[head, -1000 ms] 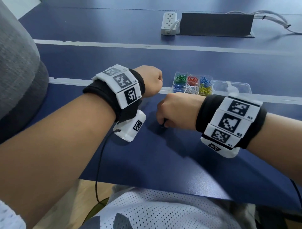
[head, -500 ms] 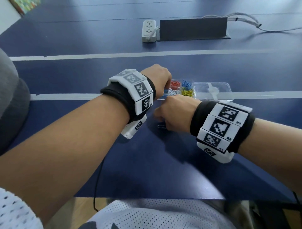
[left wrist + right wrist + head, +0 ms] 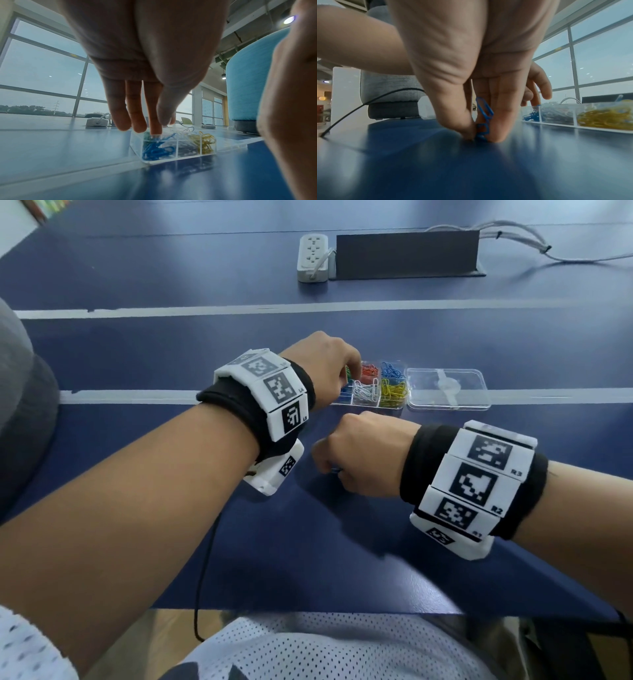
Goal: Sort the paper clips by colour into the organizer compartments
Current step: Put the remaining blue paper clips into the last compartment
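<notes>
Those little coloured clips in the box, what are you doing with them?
A person is sorting paper clips by colour into a clear organizer. The right hand pinches blue clips against the blue table, picking them up. The left hand reaches down into the organizer's near-left compartment, fingertips over its blue clips. White clips and yellow ones sit in their own compartments.

We find even daylight from the windows (image 3: 42, 75) at nine o'clock in the left wrist view; soft glare on the table (image 3: 445, 337) toward twelve o'clock; wrist views blurred near the lens, bowed at the edges.
</notes>
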The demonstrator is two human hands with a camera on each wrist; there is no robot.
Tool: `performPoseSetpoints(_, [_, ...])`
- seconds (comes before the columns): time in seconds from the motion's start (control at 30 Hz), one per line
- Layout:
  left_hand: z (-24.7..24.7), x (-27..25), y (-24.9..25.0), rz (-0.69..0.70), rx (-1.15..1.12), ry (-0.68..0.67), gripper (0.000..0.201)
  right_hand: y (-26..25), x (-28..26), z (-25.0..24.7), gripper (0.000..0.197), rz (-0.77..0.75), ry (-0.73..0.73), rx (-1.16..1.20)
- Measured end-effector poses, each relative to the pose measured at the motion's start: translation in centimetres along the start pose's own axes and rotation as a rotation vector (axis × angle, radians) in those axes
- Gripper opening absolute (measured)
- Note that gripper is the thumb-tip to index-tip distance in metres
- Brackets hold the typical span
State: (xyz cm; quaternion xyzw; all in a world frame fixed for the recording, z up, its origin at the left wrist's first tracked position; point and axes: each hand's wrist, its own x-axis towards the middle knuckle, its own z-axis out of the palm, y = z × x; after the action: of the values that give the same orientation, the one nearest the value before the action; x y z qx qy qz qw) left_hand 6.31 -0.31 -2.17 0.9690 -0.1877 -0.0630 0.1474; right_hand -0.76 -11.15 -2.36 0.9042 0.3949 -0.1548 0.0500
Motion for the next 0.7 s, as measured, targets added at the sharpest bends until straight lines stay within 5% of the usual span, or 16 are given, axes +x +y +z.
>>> performPoseSetpoints(0.17, [-0.1, -0.5, -1.4, -0.052, -0.052, 0.047, 0.039, 2.0, 0.7, -0.5, 0.029, 0.13, 0.008, 0.052])
performPoseSetpoints(0.4, [0.1, -1.3, -3.5, -0.249, -0.049, -0.177, 0.102, 5.7, 2.2, -3.4, 0.03, 0.382, 0.285, 0.269])
performPoseSetpoints(0.7, [0.7, -1.0, -3.0, -0.238, 0.075, -0.188, 0.093, 4.8, 5.0, -5.0, 0.028, 0.422, 0.229, 0.248])
